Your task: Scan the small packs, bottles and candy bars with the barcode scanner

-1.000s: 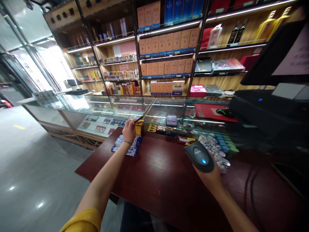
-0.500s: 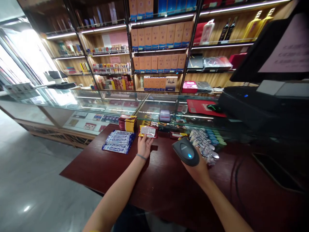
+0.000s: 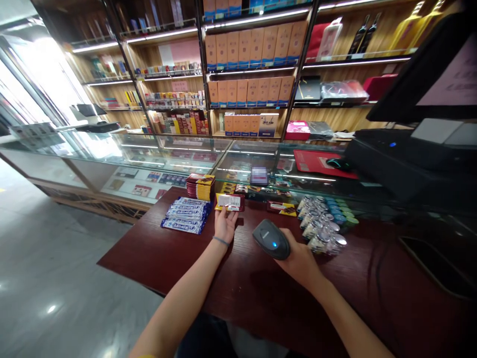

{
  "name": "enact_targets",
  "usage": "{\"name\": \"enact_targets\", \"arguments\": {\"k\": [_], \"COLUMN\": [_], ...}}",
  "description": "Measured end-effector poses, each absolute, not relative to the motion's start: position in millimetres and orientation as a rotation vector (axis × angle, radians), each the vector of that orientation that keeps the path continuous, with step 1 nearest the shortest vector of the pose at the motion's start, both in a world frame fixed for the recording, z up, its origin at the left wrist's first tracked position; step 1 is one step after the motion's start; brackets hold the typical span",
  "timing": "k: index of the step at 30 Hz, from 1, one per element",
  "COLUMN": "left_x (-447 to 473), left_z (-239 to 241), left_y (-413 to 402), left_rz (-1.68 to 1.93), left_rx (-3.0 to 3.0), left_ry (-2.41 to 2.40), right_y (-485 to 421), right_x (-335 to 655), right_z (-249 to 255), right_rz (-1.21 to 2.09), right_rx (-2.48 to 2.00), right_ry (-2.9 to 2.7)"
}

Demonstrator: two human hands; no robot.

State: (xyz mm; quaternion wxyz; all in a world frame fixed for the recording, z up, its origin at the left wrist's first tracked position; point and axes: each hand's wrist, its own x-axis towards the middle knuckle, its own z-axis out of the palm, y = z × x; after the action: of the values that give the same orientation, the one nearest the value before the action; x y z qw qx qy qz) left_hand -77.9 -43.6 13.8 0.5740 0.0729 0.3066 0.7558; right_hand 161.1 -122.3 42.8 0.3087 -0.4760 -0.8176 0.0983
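Observation:
My left hand (image 3: 225,223) holds up a dark red snack bar (image 3: 230,202) with a white label, its back facing me, above the dark wooden counter (image 3: 179,253). My right hand (image 3: 298,258) grips a black barcode scanner (image 3: 271,238) with a blue light, aimed left toward the bar. Left of the bar lies a stack of blue-and-white packs (image 3: 185,215), and behind it stands a stack of red-and-yellow bars (image 3: 200,186).
A heap of silver and coloured cups (image 3: 323,223) lies right of the scanner. Behind are glass display cases (image 3: 179,159), a black register with a monitor (image 3: 410,149), a red mat with a mouse (image 3: 324,163) and lit shelves of boxes (image 3: 253,54).
My left hand left the red-and-yellow stack and now holds one bar up. The scanner in my right hand moved left and lower, closer to the bar.

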Motion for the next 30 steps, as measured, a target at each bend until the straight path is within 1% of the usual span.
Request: {"name": "enact_targets", "arguments": {"k": [5,11,16,19,24,30], "left_x": [-77.9,-78.0,-80.0,-80.4,-77.7,-67.6], "left_z": [13.7,15.7,13.5,10.5,9.0,17.8], "left_y": [-45.7,-42.6,-40.4,-39.7,-35.4,-28.3], "left_rz": [1.767,1.768,1.756,1.754,1.774,1.760], "left_rx": [0.231,0.175,0.282,0.436,0.828,1.252], "left_ry": [0.654,0.723,0.742,0.815,1.056,1.386], "right_y": [-123.3,-122.3,-121.6,-123.0,-116.4,-101.5], "right_x": [160.2,163.2,165.3,166.7,174.7,201.2], "right_z": [48.1,47.5,53.4,60.0,63.6,66.0], "right_rz": [0.267,0.285,0.285,0.349,0.459,0.478], "right_rx": [-1.273,-1.298,-1.266,-1.267,-1.279,-1.181], "right_ry": [-2.187,-2.136,-2.080,-1.981,-1.651,-1.379]}}
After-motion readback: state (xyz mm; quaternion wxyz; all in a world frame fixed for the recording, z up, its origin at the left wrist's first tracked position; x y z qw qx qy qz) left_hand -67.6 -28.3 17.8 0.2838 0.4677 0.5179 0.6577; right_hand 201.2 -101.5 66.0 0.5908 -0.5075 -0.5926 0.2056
